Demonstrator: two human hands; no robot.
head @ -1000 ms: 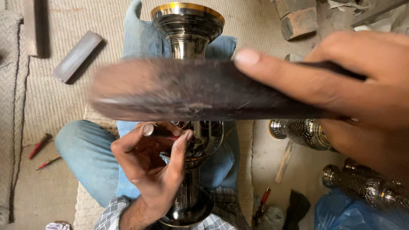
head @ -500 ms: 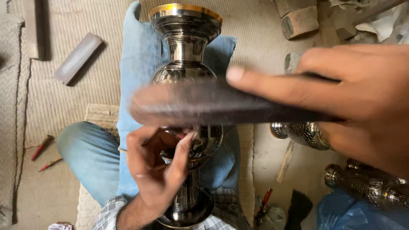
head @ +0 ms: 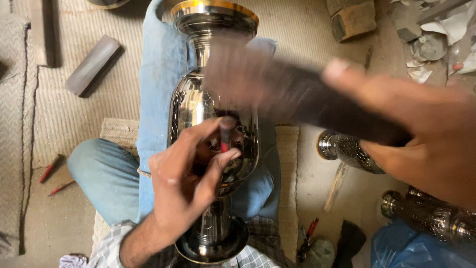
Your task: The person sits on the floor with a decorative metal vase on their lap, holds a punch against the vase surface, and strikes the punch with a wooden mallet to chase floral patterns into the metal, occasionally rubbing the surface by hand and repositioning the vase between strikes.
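Fingers (head: 218,164) of the left hand (head: 183,188) pinch one thin dark punch (head: 226,133) with a red band, its tip set against the belly of one tall polished metal vase (head: 213,119) that lies along the person's lap on blue denim (head: 158,74), gold-rimmed mouth pointing away and round foot near the checked shirt; the right hand (head: 421,129) is closed around one dark, motion-blurred mallet (head: 297,94), held above the vase and slanting across it, its head just over the punch. Two more engraved metal pieces (head: 347,149) lie on the floor at the right, one beside the right hand and one lower by a blue plastic bag (head: 411,248). Left of the legs, on the woven mat (head: 74,114), lies one grey stone bar (head: 91,64); two small red-handled tools (head: 52,168) rest on the floor lower left, and one more red-handled tool (head: 310,231) sits near the bottom, right of the vase's foot. One wooden block (head: 354,19) sits at the top right
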